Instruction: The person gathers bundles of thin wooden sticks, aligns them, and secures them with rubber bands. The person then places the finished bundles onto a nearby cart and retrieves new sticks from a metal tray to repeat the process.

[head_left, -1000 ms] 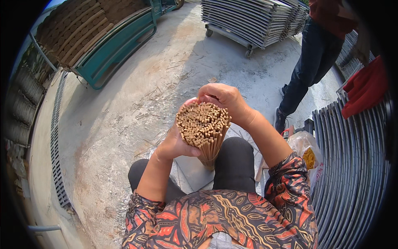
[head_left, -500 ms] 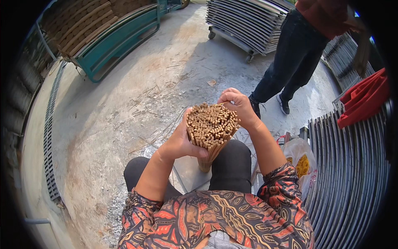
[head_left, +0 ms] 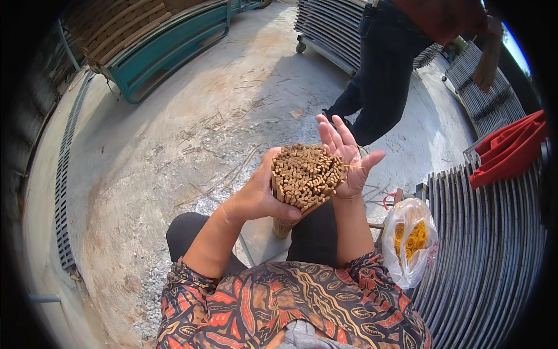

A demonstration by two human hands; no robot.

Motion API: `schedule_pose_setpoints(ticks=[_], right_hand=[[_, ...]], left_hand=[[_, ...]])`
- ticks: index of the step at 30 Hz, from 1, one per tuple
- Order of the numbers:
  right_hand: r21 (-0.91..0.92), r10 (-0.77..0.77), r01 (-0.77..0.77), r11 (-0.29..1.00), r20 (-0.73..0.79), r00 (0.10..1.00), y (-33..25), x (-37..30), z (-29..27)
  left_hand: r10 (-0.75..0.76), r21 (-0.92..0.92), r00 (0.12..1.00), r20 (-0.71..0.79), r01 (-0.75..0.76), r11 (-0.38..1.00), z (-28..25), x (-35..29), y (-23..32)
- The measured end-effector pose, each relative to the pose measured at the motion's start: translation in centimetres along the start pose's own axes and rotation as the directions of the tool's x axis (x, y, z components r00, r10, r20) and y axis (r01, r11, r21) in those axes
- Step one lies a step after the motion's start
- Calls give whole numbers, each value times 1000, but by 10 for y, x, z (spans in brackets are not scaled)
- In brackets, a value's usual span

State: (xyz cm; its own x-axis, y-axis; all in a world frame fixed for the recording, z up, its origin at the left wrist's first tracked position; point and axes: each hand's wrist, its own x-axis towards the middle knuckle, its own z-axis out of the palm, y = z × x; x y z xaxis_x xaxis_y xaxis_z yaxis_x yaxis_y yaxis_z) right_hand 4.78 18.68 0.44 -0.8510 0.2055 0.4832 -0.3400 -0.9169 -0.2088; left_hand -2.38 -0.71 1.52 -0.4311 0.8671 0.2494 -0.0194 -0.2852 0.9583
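A thick bundle of thin brown sticks, which look like incense sticks (head_left: 308, 175), stands upright between my knees, its tips facing up. My left hand (head_left: 257, 195) wraps around its left side, with the thumb across the near side. On the right, my right hand (head_left: 350, 156) is open beside the bundle, palm up and fingers spread. A thin yellow strand (head_left: 353, 167) reaches from the bundle's right edge across this hand toward the thumb; whether it is a rubber band or a stick, I cannot tell. The bundle's lower end is partly hidden by my hand.
A clear plastic bag (head_left: 407, 259) with yellow bands sits to my right, beside stacked slatted racks (head_left: 482, 262) with a red cloth (head_left: 505, 148) on top. A person (head_left: 386, 70) in dark jeans walks ahead, carrying sticks. A green cart (head_left: 168, 49) stands far left.
My right hand has gone from pinching at the bundle's edge to spreading open, palm up. The bundle shifted slightly right. The other person has stepped leftward.
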Motion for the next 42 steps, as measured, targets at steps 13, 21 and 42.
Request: schedule_pose_setpoints(ticks=[13, 21, 42], right_hand=[[-606, 812, 672, -425, 73, 579, 12, 34, 161], [-39, 925, 952, -302, -254, 283, 42, 29, 172], [-945, 104, -155, 286, -130, 986, 27, -76, -4]], left_hand=[[390, 440, 912, 126, -404, 802, 5, 8, -6], [78, 430, 996, -50, -49, 901, 15, -8, -12], [-53, 68, 989, -135, 63, 996, 16, -41, -53]])
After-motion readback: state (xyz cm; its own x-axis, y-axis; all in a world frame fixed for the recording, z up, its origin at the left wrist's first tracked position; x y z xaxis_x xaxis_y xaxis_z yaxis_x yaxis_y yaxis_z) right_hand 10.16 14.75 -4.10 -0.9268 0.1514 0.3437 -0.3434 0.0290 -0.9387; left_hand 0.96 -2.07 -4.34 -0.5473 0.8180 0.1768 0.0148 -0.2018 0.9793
